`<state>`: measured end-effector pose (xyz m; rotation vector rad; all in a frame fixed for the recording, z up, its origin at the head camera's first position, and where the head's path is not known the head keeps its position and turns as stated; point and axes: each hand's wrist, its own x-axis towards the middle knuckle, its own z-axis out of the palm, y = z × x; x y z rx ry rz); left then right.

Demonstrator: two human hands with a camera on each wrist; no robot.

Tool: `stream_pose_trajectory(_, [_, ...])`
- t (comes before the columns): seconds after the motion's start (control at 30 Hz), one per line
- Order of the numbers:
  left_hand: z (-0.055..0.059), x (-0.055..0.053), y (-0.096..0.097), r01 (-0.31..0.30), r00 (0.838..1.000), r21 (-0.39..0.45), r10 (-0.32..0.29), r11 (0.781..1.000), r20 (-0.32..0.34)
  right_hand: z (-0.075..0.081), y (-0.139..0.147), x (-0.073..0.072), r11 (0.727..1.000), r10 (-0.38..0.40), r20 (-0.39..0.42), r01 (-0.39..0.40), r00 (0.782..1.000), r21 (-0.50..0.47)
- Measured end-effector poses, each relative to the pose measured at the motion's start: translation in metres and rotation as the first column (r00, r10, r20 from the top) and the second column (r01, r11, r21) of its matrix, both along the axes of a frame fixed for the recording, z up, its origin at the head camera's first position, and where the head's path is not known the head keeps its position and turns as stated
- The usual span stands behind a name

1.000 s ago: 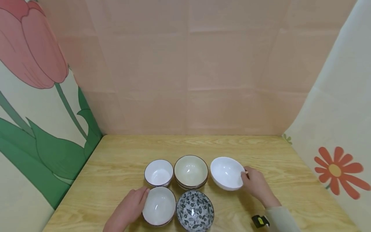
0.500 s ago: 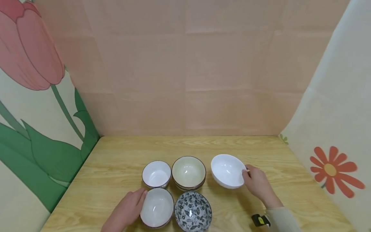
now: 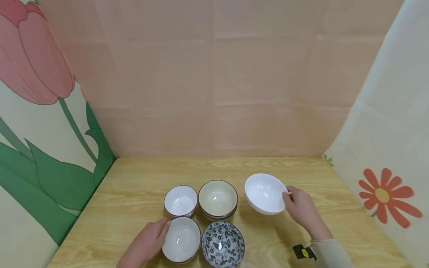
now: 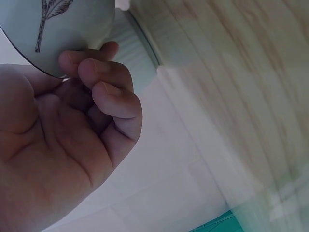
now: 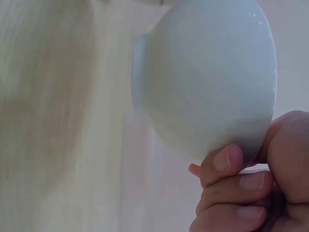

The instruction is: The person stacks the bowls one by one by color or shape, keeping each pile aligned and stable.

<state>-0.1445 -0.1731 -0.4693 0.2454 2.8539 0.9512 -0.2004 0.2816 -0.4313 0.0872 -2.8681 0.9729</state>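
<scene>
My right hand [image 3: 303, 209] pinches the right rim of a plain white bowl [image 3: 264, 193], tilted slightly and held above the table. In the right wrist view, the thumb is at the bowl's [image 5: 207, 77] rim and curled fingers press its outer wall. At the front left, my left hand [image 3: 151, 238] grips the left rim of an off-white bowl [image 3: 182, 240] with a dark edge. The left wrist view shows a brown leaf pattern on this bowl's [image 4: 87, 24] outside, with fingertips against it. Beside it stands a bowl with a dark floral pattern [image 3: 223, 243].
Behind these are a small white bowl [image 3: 181, 201] with a dark rim and a stack of cream bowls [image 3: 218, 199]. All stand on a wooden table [image 3: 147, 171]. A black strap with a yellow-green mark [image 3: 304, 252] is by the right sleeve [image 3: 330, 253]. Cloth backdrops enclose the table.
My right hand has raised the white bowl a little and shifted it slightly right, away from the cream stack. The left hand stays on the off-white bowl. The head view has turned slightly.
</scene>
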Motion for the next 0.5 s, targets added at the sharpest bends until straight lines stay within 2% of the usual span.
stream_pose_trajectory(0.3, [-0.004,-0.002,-0.001,0.008,0.999,0.021,-0.009,1.000,0.031,0.017,-0.004,0.002,0.999,-0.040,-0.082,0.041,0.996,0.009])
stream_pose_trajectory(0.5, [-0.004,0.000,-0.001,0.024,1.000,0.004,-0.024,1.000,-0.016,0.027,-0.010,0.002,0.999,-0.039,-0.096,0.039,0.995,0.007])
